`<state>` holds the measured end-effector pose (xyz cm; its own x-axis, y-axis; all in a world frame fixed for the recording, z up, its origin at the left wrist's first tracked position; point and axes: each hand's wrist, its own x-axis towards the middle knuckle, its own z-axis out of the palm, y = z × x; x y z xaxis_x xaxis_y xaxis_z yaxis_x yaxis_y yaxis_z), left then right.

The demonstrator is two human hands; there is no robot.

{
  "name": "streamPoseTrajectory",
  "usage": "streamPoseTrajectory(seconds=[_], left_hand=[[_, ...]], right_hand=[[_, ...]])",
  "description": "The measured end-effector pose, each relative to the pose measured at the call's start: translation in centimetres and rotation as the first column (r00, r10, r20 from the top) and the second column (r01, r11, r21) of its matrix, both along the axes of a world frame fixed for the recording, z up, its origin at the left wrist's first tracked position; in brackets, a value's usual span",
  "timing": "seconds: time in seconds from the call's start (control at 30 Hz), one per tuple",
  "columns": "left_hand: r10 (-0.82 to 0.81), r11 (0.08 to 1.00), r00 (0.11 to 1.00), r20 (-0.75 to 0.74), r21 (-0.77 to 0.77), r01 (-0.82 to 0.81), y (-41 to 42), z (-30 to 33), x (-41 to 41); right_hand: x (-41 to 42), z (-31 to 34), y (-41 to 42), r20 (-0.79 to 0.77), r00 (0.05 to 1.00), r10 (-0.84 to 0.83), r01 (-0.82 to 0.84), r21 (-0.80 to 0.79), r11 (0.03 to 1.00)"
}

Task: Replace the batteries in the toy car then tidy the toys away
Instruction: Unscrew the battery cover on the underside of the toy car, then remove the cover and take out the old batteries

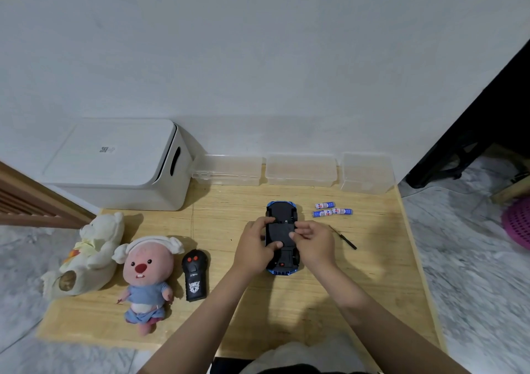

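Observation:
A blue toy car point(281, 213) lies upside down on the wooden board point(258, 310), its black underside facing up. My left hand point(255, 246) grips the car's left side, thumb across the underside. My right hand point(314, 242) rests on the car's right side, its fingertips pinched over the battery cover area. Three blue-and-white batteries point(332, 209) lie just right of the car's far end. A thin black screwdriver point(344, 237) lies to the right of my right hand. A black remote control point(195, 276) lies to the left.
A pink plush in blue clothes point(149, 276) and a cream plush bear point(89, 253) lie at the board's left. A white lidded storage box point(120, 164) stands at the back left. Three clear plastic boxes point(301, 170) line the wall. Marble floor surrounds the board.

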<state>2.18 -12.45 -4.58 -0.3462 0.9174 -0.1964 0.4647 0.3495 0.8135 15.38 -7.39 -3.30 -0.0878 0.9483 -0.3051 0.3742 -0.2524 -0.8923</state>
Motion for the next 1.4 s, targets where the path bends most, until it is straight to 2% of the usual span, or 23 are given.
streamPoseTrajectory(seconds=[0.27,0.47,0.6,0.73,0.87,1.17,1.4], left_hand=[[-0.074,0.995,0.997,-0.027,-0.071,0.072,0.0,0.2,-0.8],[-0.132,0.984,0.984,-0.122,-0.135,0.116,0.2,0.9,-0.8],[-0.171,0.971,0.963,-0.21,-0.199,0.129,0.4,1.3,-0.6],[-0.191,0.963,0.948,-0.254,-0.238,0.13,0.6,1.5,-0.2],[-0.193,0.961,0.948,-0.255,-0.244,0.13,0.7,1.6,0.2],[-0.213,0.954,0.942,-0.261,-0.264,0.143,0.9,1.9,0.4],[-0.23,0.945,0.942,-0.244,-0.288,0.156,0.9,2.3,0.5]], right_hand=[[1.0,0.6,0.8,-0.101,0.995,-0.025,0.011,-0.135,0.991],[1.9,1.2,1.2,-0.228,0.961,-0.154,0.087,-0.28,0.956],[3.5,1.9,1.5,-0.234,0.951,-0.204,0.135,-0.28,0.95],[7.5,1.8,1.1,-0.126,0.978,-0.169,0.145,-0.176,0.974],[11.4,-0.2,-0.2,-0.005,0.97,-0.244,0.24,-0.156,0.958],[13.6,-2.5,-1.8,0.328,0.929,-0.172,0.211,-0.089,0.973],[13.1,-2.5,-2.1,0.371,0.903,-0.215,0.265,-0.091,0.96]])
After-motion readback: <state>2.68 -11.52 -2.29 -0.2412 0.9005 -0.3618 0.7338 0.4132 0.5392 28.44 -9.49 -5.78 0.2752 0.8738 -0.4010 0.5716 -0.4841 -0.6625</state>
